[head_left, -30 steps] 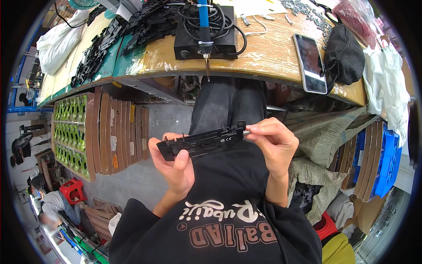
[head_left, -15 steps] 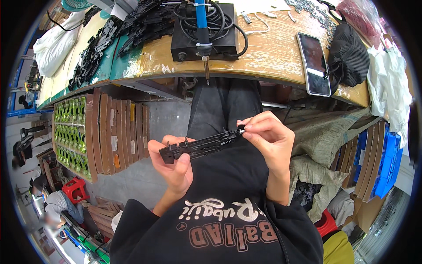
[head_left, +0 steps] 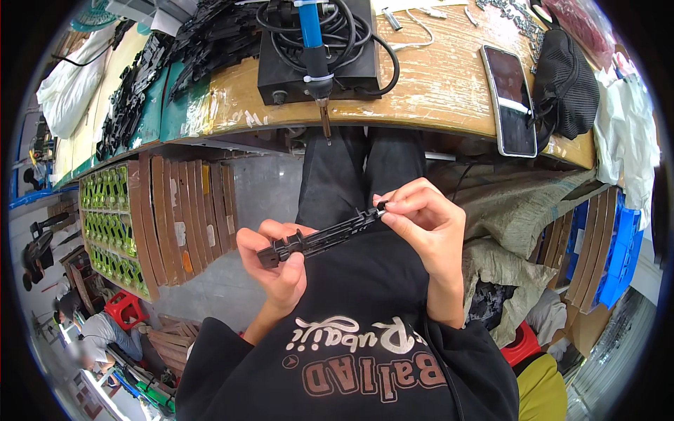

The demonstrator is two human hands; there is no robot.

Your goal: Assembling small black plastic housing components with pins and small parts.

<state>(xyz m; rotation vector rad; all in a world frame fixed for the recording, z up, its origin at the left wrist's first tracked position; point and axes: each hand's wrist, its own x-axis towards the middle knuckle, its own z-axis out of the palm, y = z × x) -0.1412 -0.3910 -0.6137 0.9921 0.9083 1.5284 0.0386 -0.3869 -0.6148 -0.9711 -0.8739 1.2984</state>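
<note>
I hold a long, narrow black plastic part (head_left: 330,237) with clips and slots over my lap, tilted so its right end sits higher. My left hand (head_left: 277,265) is closed around the left end, thumb on the near side and fingers behind. At the other end, my right hand (head_left: 427,219) pinches the tip between thumb and fingers. Whether a separate small piece sits in that pinch is too small to tell. Beyond my hands, a soldering iron (head_left: 314,52) with a blue handle points its metal tip down past the table edge.
A black box (head_left: 274,70) with coiled cable stands on the table (head_left: 435,77). Black plastic parts (head_left: 210,49) are heaped at left; a phone (head_left: 507,102) and black pouch (head_left: 565,84) lie right. Trays with green pieces (head_left: 109,224) stand lower left, sacks (head_left: 502,210) at right.
The view has shifted slightly, so the table reaches lower in the picture. Both hands keep their grip on the black plastic part; a white spot at the right fingertips no longer shows.
</note>
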